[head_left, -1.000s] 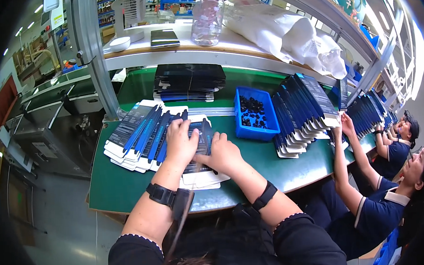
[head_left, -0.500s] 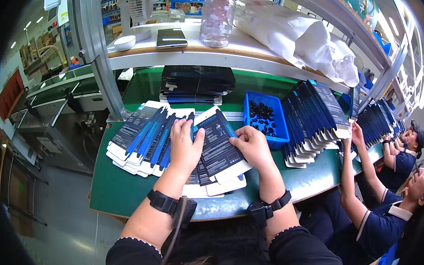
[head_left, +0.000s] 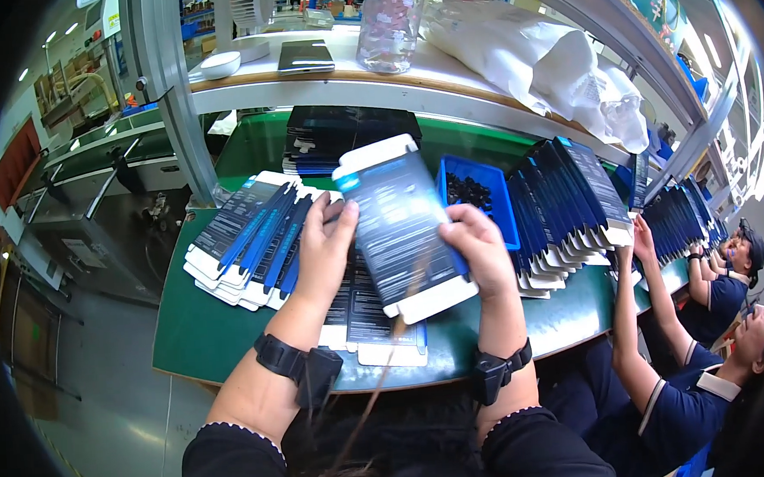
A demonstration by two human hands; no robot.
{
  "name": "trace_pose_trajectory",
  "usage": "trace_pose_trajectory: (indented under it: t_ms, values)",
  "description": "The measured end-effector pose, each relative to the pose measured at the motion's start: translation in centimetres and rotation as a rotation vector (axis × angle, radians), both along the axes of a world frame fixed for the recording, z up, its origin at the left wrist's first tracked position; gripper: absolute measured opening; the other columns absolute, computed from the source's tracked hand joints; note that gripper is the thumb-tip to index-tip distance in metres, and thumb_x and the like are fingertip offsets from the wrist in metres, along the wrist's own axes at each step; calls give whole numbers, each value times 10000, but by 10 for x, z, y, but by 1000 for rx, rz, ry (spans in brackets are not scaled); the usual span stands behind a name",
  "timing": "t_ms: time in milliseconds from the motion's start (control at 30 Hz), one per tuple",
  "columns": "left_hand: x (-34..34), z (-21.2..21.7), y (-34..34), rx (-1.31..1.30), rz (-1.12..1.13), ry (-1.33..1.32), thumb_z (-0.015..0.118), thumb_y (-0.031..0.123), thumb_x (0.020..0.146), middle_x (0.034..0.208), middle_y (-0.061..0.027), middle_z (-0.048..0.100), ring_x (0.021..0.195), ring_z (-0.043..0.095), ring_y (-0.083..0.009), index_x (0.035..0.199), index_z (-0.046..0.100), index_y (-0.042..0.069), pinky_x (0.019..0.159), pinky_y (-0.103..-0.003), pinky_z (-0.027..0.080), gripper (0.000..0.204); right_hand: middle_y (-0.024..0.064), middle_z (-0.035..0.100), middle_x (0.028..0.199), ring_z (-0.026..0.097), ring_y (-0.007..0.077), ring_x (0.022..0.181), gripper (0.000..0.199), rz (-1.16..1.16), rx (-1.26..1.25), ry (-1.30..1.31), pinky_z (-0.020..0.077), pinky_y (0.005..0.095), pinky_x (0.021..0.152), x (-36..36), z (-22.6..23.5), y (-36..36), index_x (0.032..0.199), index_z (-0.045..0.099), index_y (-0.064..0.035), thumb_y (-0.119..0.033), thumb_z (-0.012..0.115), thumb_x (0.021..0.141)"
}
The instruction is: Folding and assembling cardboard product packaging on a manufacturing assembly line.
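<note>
A: Containers first. We log a blue parts bin (head_left: 475,201) on the green bench (head_left: 197,334), with small dark pieces in it; their kind is too small to tell. A clear plastic jar (head_left: 385,22) stands on the wooden shelf (head_left: 321,73) above.

B: Hands? We note the left hand (head_left: 324,250) pinching the left edge of a flat dark carton blank (head_left: 401,224), and the right hand (head_left: 478,249) pinching its right edge, fingers curled round it. The blank is tilted, lifted above the bench.

A: Half a second ago it lay low over the stack; now we see it raised clear, and both hands have come up with it.

B: Packaging: fanned dark and blue blanks with white tabs (head_left: 248,241) lie left of the hands, more flat ones beneath (head_left: 371,317), upright rows (head_left: 570,198) right of the bin. White bags (head_left: 545,57) rest on the shelf.
</note>
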State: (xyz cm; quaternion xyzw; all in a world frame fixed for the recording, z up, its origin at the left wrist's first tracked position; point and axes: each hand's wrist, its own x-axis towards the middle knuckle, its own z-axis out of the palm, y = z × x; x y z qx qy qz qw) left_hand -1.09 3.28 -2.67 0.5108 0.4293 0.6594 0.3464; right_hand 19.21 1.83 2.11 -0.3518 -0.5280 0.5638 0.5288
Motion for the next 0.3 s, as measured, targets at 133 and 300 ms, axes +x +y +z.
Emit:
trace_pose_trajectory:
  t_ms: [133,300]
  values:
    - [-1,10,-6,-95,-293,-411,515,76,889,1063,-93,588,979,556,-138,1116,499,-22,864,-269,427,248,6,591,691,515,46,592,136,-198,238,-412,403,194,534,-15,-16,6,861,588,18,-116,611,855]
    - [3,3,-7,-300,-397,-358,527,59,862,1048,-102,600,966,570,-162,1132,509,-25,882,-283,420,283,23,565,586,444,101,480,173,-843,600,-592,373,231,465,6,0,31,797,629,-1,-151,593,875]
